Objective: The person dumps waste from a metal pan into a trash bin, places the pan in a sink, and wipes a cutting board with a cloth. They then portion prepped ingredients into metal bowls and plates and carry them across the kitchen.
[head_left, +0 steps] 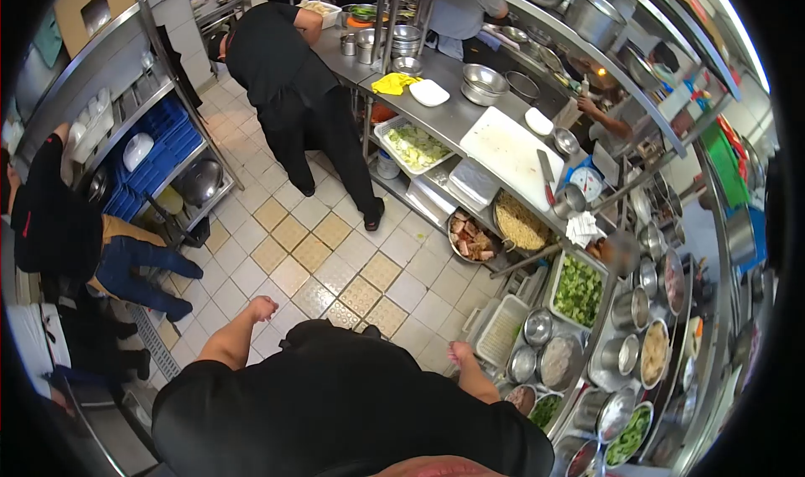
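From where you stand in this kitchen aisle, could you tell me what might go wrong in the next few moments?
1. The right hand hangs empty beside the white perforated tray and packed metal bowls; a careless swing might knock one.
2. A person in black bends over the prep counter in the narrow tiled aisle, so a collision seems possible.
3. The left hand is also free, near a crouching person.

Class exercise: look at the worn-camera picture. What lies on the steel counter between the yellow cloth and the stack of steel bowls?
In the head view, a small white dish lies on the steel counter, between the yellow cloth and the stack of steel bowls.
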`<state>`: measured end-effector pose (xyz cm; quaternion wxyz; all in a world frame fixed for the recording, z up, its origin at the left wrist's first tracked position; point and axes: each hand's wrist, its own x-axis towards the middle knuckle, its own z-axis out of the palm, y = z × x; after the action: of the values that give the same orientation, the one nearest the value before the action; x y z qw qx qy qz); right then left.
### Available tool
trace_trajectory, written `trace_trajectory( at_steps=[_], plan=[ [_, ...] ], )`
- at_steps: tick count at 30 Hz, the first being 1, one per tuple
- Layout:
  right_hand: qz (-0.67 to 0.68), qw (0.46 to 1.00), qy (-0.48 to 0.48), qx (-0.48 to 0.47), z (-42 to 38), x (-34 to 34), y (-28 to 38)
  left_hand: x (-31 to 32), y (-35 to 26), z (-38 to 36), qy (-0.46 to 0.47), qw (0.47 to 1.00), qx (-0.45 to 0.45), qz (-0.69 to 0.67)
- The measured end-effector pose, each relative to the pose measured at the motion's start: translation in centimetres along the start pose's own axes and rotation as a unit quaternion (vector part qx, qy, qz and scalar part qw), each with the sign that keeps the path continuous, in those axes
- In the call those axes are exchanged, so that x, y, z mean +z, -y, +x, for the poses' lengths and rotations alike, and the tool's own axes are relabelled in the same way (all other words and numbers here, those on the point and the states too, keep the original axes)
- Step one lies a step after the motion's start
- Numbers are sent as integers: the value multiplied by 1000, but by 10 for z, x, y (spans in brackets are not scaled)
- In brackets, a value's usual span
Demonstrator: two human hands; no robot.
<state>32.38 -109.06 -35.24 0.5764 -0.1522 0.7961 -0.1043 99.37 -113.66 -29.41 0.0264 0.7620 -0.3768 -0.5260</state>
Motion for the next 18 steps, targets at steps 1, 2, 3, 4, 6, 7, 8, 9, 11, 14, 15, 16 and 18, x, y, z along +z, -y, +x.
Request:
trace_trajectory(
  at_steps=[1,2,3,4,6,7,8,9,11,14,15,16,18],
  plan=[
    [-29,1000,5,-7,-3,3,7,10,-7,3,13,1000,-11,23],
    [-24,1000,9,-6,-6,8,15,17,-14,7,33,998,-9,49],
    [-17,1000,13,-4,-8,13,17,22,-19,14,53,996,-8,75],
    [-11,1000,19,-1,-1,19,11,24,-31,12,74,992,-7,103],
    [-28,998,48,-8,18,32,-10,28,-47,18,37,991,50,121],
    [-37,997,62,-13,29,36,-10,31,-45,40,13,986,101,132],
    [-36,997,71,-9,16,38,2,32,-43,55,-11,978,150,144],
    [-35,996,81,-3,-1,37,8,31,-47,59,-30,977,177,117],
    [-39,985,165,41,-31,33,25,27,-63,66,-64,970,225,68],
    [-45,994,93,27,19,38,13,11,-98,44,-2,996,82,26],
    [-25,998,62,2,24,34,14,8,-96,54,33,998,46,27],
    [-5,999,33,-25,29,35,19,1,-92,64,66,997,10,28],
    [31,998,-8,-47,28,54,37,-17,-99,73,79,995,-35,58]
  ],
)
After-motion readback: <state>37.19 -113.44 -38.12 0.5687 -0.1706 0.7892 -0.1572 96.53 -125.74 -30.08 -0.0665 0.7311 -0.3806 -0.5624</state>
